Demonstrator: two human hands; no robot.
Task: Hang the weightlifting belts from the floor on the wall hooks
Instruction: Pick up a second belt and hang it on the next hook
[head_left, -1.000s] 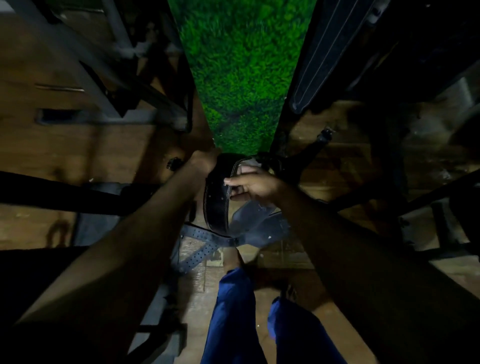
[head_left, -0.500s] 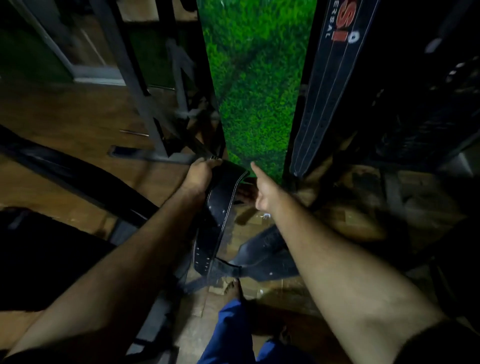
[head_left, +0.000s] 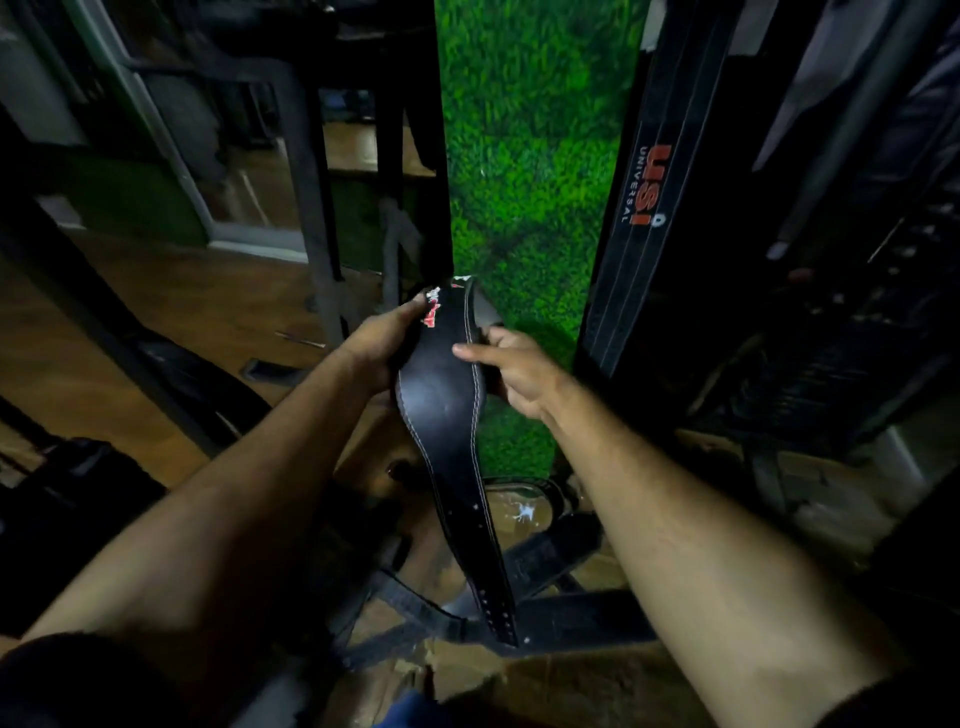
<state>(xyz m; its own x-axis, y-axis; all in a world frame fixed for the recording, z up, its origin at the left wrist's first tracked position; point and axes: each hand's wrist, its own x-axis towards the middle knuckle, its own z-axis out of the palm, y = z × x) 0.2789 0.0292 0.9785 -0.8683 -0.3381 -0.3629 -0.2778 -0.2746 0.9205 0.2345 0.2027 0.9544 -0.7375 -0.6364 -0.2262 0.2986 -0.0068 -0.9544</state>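
Note:
A black leather weightlifting belt (head_left: 447, 410) with white stitching hangs in front of me, its wide part up and its holed end dangling near the floor. My left hand (head_left: 382, 345) grips its left edge near a red and white label. My right hand (head_left: 511, 366) holds the right edge, thumb across the face. More dark belts (head_left: 545, 558) lie tangled on the floor below. Another black belt (head_left: 631, 208) with red "USI" lettering hangs along the wall at right. No hooks are in view.
A green artificial-grass wall panel (head_left: 530, 156) stands straight ahead. Grey metal gym frames (head_left: 311, 182) rise at left over a wooden floor (head_left: 171, 312). Dark equipment (head_left: 831, 286) fills the right side.
Both hands have lifted the belt up from the floor pile to about chest height. My right hand has shifted its grip onto the belt's right edge. The view has tilted upward.

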